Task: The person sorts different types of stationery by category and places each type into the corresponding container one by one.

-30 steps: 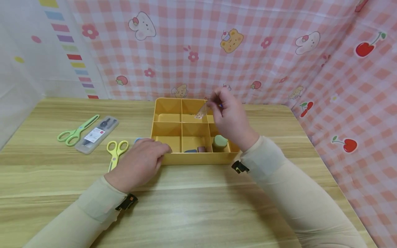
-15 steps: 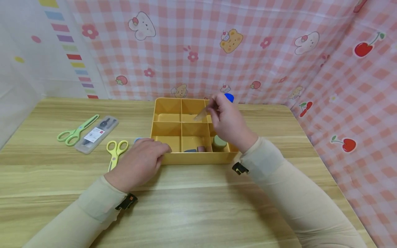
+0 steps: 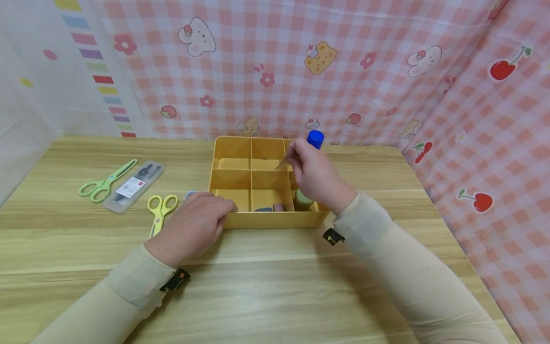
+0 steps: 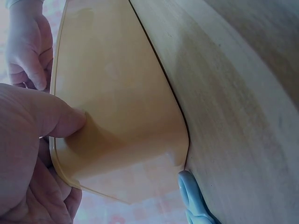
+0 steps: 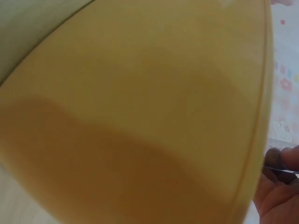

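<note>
A yellow divided box (image 3: 275,220) stands on the wooden table. My left hand (image 3: 193,224) grips its front left corner; in the left wrist view, the thumb (image 4: 65,122) presses the outer wall with fingers behind the rim. Over the box's right side, my right hand (image 3: 321,176) pinches a clear ruler (image 3: 281,165), whose scale marks show in the right wrist view. The ruler slants down over the back middle compartment; its other end is hidden by the hand. A green round-topped object (image 3: 303,199) sits in the front right compartment, partly covered by the hand.
A blue-capped item (image 3: 315,139) rises behind my right hand. Small grey-blue (image 3: 264,209) and mauve pieces (image 3: 279,207) lie in the front middle compartment. Left of the box are green scissors (image 3: 103,187), a clear compass case (image 3: 134,187), yellow scissors (image 3: 160,210) and a blue handle (image 4: 191,196).
My right hand has lowered a little with the ruler, bringing the blue cap behind it into view. The ruler's visible part looks shorter. My left hand and the box have stayed put.
</note>
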`<control>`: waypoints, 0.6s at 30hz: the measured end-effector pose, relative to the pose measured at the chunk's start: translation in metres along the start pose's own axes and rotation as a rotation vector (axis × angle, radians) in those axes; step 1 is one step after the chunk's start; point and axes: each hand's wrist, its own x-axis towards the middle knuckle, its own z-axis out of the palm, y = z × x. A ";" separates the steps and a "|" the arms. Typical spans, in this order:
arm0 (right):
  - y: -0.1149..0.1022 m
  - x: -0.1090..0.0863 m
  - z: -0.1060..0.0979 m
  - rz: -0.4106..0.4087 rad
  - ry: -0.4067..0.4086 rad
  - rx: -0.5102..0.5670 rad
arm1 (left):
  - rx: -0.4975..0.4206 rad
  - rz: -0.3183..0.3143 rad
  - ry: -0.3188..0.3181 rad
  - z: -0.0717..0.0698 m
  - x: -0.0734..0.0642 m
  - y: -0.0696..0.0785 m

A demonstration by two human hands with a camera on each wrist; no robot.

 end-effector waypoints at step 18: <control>0.007 0.001 0.009 0.125 -0.192 -0.080 | -0.008 -0.016 -0.014 -0.002 -0.001 0.001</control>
